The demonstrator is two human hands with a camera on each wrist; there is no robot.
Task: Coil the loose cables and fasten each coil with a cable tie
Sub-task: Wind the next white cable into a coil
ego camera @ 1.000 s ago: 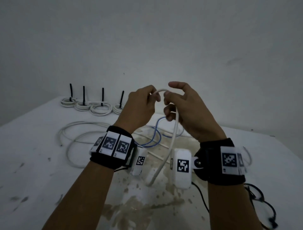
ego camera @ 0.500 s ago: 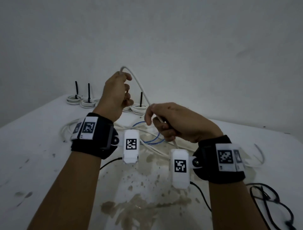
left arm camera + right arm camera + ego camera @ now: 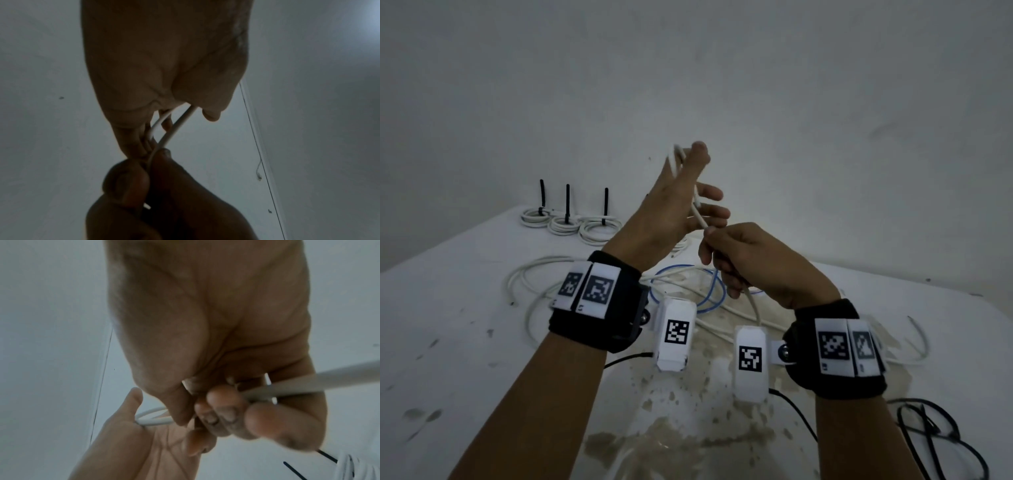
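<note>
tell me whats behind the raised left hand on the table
A fourth white coil peeks out below the left hand, beside three tied coils. Most of it, and any tie on it, is covered.

Dim room, bare grey wall (image 3: 756, 85) behind a white, brown-stained table (image 3: 448, 342).
</note>
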